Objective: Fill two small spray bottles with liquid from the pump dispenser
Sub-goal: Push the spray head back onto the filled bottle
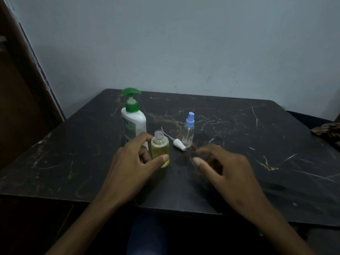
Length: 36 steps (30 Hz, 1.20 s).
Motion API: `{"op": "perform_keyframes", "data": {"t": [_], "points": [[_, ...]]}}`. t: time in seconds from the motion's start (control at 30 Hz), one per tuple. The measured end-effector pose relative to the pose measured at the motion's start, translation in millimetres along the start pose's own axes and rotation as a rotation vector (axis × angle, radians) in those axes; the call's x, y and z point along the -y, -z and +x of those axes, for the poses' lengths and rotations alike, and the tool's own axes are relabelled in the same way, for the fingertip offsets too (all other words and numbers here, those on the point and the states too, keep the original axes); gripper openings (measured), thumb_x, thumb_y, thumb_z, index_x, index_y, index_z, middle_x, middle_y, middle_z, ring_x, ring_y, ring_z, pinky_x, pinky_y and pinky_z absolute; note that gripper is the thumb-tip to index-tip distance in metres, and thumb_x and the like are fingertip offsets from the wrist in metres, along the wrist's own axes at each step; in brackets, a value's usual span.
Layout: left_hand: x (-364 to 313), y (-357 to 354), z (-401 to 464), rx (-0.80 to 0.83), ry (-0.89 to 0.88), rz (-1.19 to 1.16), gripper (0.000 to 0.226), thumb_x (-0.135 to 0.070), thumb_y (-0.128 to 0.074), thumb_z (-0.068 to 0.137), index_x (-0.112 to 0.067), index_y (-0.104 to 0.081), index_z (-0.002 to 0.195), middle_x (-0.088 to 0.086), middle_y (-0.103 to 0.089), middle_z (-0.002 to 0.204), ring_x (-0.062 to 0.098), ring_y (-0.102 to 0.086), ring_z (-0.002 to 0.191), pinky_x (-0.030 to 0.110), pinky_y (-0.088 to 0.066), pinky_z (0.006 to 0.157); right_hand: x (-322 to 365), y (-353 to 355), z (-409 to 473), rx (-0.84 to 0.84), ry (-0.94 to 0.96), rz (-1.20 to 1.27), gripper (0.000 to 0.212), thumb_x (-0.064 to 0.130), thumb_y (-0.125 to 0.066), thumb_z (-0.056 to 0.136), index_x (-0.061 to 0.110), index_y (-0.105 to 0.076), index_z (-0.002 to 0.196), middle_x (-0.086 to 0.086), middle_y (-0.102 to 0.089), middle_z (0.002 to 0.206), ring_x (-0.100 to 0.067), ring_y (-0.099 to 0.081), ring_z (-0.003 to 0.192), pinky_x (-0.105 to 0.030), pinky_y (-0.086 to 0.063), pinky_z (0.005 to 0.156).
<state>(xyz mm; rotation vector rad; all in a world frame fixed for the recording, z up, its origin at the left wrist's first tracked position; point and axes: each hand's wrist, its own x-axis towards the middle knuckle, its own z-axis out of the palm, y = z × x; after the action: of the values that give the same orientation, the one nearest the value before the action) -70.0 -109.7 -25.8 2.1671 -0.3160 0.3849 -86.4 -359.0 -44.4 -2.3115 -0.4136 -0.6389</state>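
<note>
An uncapped small spray bottle (159, 148) holding yellow liquid stands on the black table (239, 153). My left hand (132, 162) holds it between thumb and fingers. Its white spray cap (179, 144) with a thin tube lies on the table just right of it. A second small clear bottle (188, 132) with a blue spray top stands behind the cap and looks empty. The white pump dispenser (133, 118) with a green pump stands at the left rear. My right hand (224, 168) hovers blurred over the table, fingers loosely curled, holding nothing.
A grey wall rises behind the table. A brown wooden panel (22, 107) stands at the left. A patterned cloth (327, 130) lies past the table's right edge. The table's front edge runs just before my forearms.
</note>
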Motion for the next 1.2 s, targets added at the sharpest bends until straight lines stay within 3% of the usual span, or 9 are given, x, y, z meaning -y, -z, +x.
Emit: {"op": "perform_keyframes", "data": {"t": [0.1,0.2,0.43,0.53,0.63,0.77,0.93,1.13,1.2], "points": [[6,-11,-3,0.033,0.013,-0.016,0.03,-0.04,-0.083,0.087,-0.039,-0.066,0.112,-0.002,-0.069,0.065,0.01,-0.064,0.058,0.042,-0.055,0.062,-17,21,-18,-0.078,-0.099,-0.015,0.004,0.038,-0.071,0.093,0.036,-0.074,0.094,0.02,-0.073,0.081,0.001,-0.069,0.074,-0.018,-0.051,0.068],[6,-16,-2,0.042,0.017,-0.034,0.03,-0.039,-0.083,0.086,-0.04,-0.067,0.112,0.0,-0.068,0.064,0.011,-0.063,0.058,0.044,-0.055,0.064,-23,30,-25,-0.091,-0.161,-0.03,0.008,0.028,-0.075,0.091,0.035,-0.073,0.087,0.019,-0.071,0.076,-0.003,-0.068,0.07,-0.011,-0.046,0.062],[8,-19,-1,0.08,0.021,0.017,0.032,-0.04,-0.082,0.087,-0.044,-0.066,0.113,-0.001,-0.068,0.064,0.01,-0.063,0.057,0.037,-0.051,0.062,-12,0,-2,0.007,-0.081,-0.137,0.014,0.035,-0.077,0.09,0.033,-0.07,0.102,0.018,-0.068,0.08,-0.003,-0.063,0.071,-0.02,-0.049,0.069],[10,-20,-1,0.081,0.021,0.039,0.032,-0.04,-0.082,0.087,-0.043,-0.064,0.113,-0.003,-0.067,0.064,0.008,-0.062,0.056,0.036,-0.05,0.061,1,-16,16,0.106,0.032,-0.248,0.023,0.038,-0.069,0.094,0.032,-0.061,0.116,0.013,-0.068,0.092,-0.011,-0.064,0.081,-0.033,-0.051,0.072],[11,-22,-1,0.087,0.017,0.054,0.036,-0.043,-0.082,0.086,-0.041,-0.064,0.117,-0.006,-0.068,0.065,0.008,-0.063,0.058,0.032,-0.05,0.059,12,-28,36,0.2,0.119,-0.352,0.027,0.037,-0.058,0.1,0.028,-0.052,0.125,0.008,-0.067,0.104,-0.019,-0.064,0.093,-0.037,-0.049,0.071],[12,-23,-1,0.104,0.012,0.081,0.041,-0.048,-0.081,0.085,-0.041,-0.063,0.121,-0.008,-0.069,0.068,0.006,-0.065,0.061,0.022,-0.044,0.059,18,-40,55,0.3,0.152,-0.464,0.02,0.037,-0.052,0.103,0.025,-0.044,0.117,0.001,-0.065,0.097,-0.026,-0.065,0.087,-0.038,-0.045,0.065],[12,-23,0,0.113,0.027,0.091,0.038,-0.048,-0.079,0.086,-0.04,-0.063,0.119,-0.008,-0.067,0.068,0.004,-0.064,0.063,0.017,-0.039,0.057,15,-45,64,0.359,0.15,-0.531,0.018,0.038,-0.05,0.106,0.023,-0.044,0.115,-0.002,-0.066,0.094,-0.028,-0.067,0.082,-0.041,-0.053,0.067],[12,-23,-2,0.124,0.026,0.128,0.028,-0.051,-0.075,0.087,-0.038,-0.063,0.108,-0.005,-0.067,0.069,0.007,-0.064,0.066,0.019,-0.04,0.058,15,-47,65,0.378,0.131,-0.63,0.007,0.024,-0.05,0.103,0.02,-0.044,0.104,-0.004,-0.066,0.094,-0.03,-0.066,0.078,-0.037,-0.038,0.06],[12,-23,-1,0.121,0.023,0.14,0.025,-0.052,-0.074,0.087,-0.037,-0.062,0.102,-0.005,-0.066,0.069,0.008,-0.063,0.065,0.021,-0.041,0.058,17,-47,65,0.376,0.127,-0.63,0.007,0.024,-0.05,0.103,0.02,-0.046,0.104,-0.004,-0.067,0.093,-0.03,-0.066,0.078,-0.038,-0.041,0.06]]}}
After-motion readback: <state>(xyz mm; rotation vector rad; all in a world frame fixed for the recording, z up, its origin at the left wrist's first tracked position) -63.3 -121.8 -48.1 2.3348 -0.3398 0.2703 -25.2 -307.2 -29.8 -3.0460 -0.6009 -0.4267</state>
